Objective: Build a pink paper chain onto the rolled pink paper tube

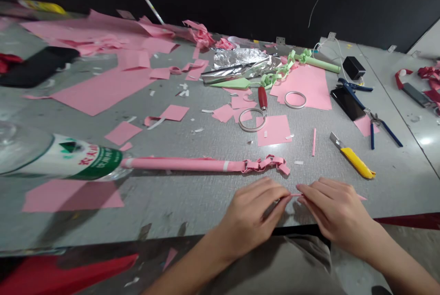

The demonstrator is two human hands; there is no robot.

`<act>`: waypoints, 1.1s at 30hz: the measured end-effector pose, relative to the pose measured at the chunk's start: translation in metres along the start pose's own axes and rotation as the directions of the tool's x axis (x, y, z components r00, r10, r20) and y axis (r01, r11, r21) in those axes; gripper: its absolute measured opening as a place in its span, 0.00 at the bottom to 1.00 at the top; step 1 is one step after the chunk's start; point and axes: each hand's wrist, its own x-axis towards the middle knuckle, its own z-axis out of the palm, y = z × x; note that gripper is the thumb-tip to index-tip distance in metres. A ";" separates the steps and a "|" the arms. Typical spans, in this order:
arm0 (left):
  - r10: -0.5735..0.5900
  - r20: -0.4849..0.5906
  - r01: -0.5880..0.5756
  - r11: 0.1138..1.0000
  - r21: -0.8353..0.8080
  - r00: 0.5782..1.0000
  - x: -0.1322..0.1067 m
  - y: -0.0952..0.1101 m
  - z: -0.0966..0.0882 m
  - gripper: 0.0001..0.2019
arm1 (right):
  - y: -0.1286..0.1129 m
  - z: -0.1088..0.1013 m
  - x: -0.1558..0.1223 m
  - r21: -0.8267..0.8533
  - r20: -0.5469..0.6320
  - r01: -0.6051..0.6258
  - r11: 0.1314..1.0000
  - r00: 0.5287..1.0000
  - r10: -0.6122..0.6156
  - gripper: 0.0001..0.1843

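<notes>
Both hands pinch one thin strip of pink paper (294, 194) close to the table's front edge. My left hand (256, 208) is closed on one end; my right hand (335, 210) is closed farther along, and a pointed pink tip sticks out past it. Beyond my left hand lies a rolled pink paper tube (185, 164) with a folded pink paper chain (266, 164) at its right end. The tube's left end meets the neck of a large plastic bottle (68, 155) lying on its side. A thin pink paper roll (314, 142) lies above my right hand.
To the right lie a yellow utility knife (357, 162), blue-handled pliers (385, 132) and a phone (348, 102). Metal rings (295, 99), a red-handled tool (262, 98), crumpled foil (240, 63) and a green paper tube (319, 63) sit farther back. Pink paper sheets (103, 88) cover the left.
</notes>
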 end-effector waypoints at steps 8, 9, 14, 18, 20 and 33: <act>0.000 -0.255 0.032 0.992 0.121 0.967 -0.022 0.014 0.030 0.07 | -0.015 0.018 -0.004 -0.054 -0.210 -0.069 0.996 0.976 0.056 0.13; 0.012 -0.278 0.031 0.988 0.150 0.961 -0.025 0.014 0.032 0.07 | -0.017 0.020 -0.004 -0.049 -0.228 -0.078 0.996 0.972 0.065 0.13; 0.093 -0.274 -0.009 0.956 0.292 0.957 -0.027 0.009 0.031 0.09 | -0.027 0.021 -0.004 0.091 -0.168 -0.089 0.992 0.980 0.103 0.14; 0.089 -0.338 -0.003 0.969 0.247 0.937 -0.020 0.007 0.031 0.07 | -0.025 0.018 -0.003 0.287 -0.042 -0.223 0.932 0.969 0.245 0.17; 0.012 -0.354 0.034 0.992 0.123 0.935 -0.018 0.009 0.032 0.08 | -0.021 0.018 -0.002 0.359 -0.006 -0.305 0.882 0.944 0.329 0.17; -0.315 -0.138 0.280 0.933 -0.228 0.939 -0.007 0.002 0.005 0.04 | -0.014 0.013 0.008 0.696 0.207 -0.482 0.533 0.845 0.493 0.14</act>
